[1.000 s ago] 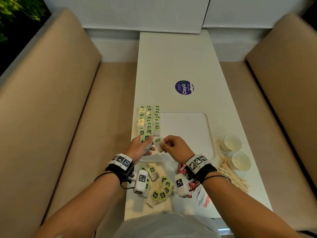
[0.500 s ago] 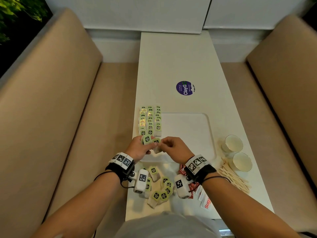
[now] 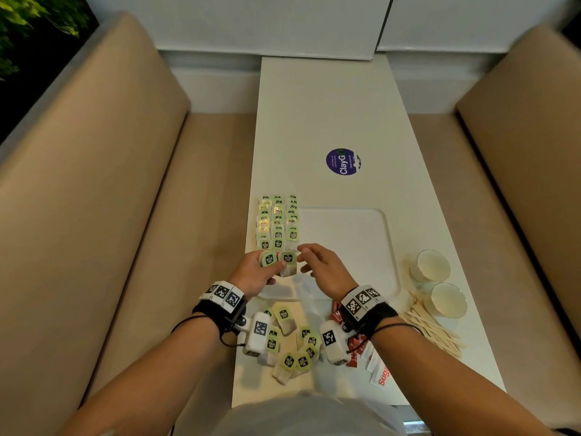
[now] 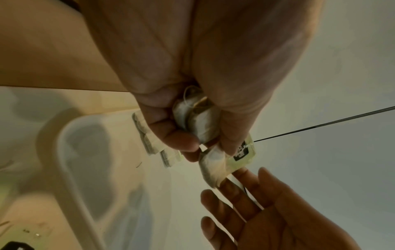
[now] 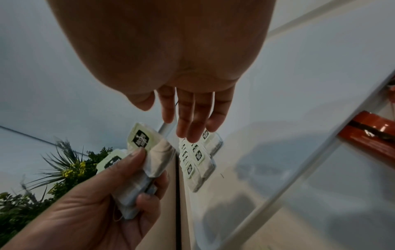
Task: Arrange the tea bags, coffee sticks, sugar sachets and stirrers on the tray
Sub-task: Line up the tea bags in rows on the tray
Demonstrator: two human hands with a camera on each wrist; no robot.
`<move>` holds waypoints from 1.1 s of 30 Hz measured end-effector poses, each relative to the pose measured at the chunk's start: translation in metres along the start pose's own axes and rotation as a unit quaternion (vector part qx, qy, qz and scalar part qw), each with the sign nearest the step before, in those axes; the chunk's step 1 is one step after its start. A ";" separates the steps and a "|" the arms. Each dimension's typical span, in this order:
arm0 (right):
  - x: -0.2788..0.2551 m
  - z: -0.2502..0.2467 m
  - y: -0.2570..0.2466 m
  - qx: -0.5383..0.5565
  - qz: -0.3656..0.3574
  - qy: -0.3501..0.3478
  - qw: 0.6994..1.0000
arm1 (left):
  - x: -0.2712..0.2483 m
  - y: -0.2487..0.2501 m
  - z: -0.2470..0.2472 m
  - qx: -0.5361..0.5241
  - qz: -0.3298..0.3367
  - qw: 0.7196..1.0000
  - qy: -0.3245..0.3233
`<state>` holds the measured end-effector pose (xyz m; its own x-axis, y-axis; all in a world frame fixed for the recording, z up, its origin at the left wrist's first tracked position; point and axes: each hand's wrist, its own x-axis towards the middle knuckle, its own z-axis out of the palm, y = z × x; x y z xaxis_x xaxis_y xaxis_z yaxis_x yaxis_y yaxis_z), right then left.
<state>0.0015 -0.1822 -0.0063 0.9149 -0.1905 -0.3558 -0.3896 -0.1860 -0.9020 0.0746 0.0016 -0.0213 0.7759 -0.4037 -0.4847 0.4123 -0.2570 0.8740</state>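
Over on the left of the head view, three neat rows of tea bags [image 3: 278, 221] sit along the left edge of the white tray [image 3: 361, 247]. Just below them, your left hand [image 3: 256, 273] is clamped on a small bunch of tea bags [image 3: 278, 261], thumb on top and fingers curled underneath; the left wrist view shows one bag [image 4: 215, 167] poking out past your thumb. Your right hand [image 3: 323, 265] is right beside it with fingers relaxed and spread, holding nothing, fingertips [image 4: 241, 170] just about at that sticking-out bag. Lower middle of the frame, loose tea bags [image 3: 295, 350] are scattered on the counter [image 3: 330, 105] in front of the tray. Next to those are red coffee sticks [image 3: 353, 344] and white sugar sachets [image 3: 379, 371]. Further right, wooden stirrers [image 3: 434, 332] lie in a pile, with two small cups [image 3: 440, 281] just above them.
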 end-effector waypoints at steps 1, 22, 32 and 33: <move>0.000 0.000 -0.001 -0.002 -0.016 -0.007 1.000 | 0.000 0.000 0.000 0.004 0.001 1.000 0.000; 0.049 -0.002 0.020 -0.159 0.047 0.000 0.986 | 0.021 -0.016 -0.009 -0.072 -0.079 0.994 0.001; 0.076 0.011 0.029 -0.231 0.123 -0.006 0.965 | 0.034 -0.026 -0.019 -0.057 -0.110 0.992 0.019; 0.077 0.013 0.029 -0.230 0.126 -0.010 0.965 | 0.035 -0.026 -0.019 -0.056 -0.109 0.992 0.018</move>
<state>0.0622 -0.1895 -0.0632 0.7845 -0.2678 -0.5593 -0.6019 -0.5458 -0.5829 0.0999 0.0112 -0.0606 0.6780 -0.3162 -0.6636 0.6218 -0.2347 0.7472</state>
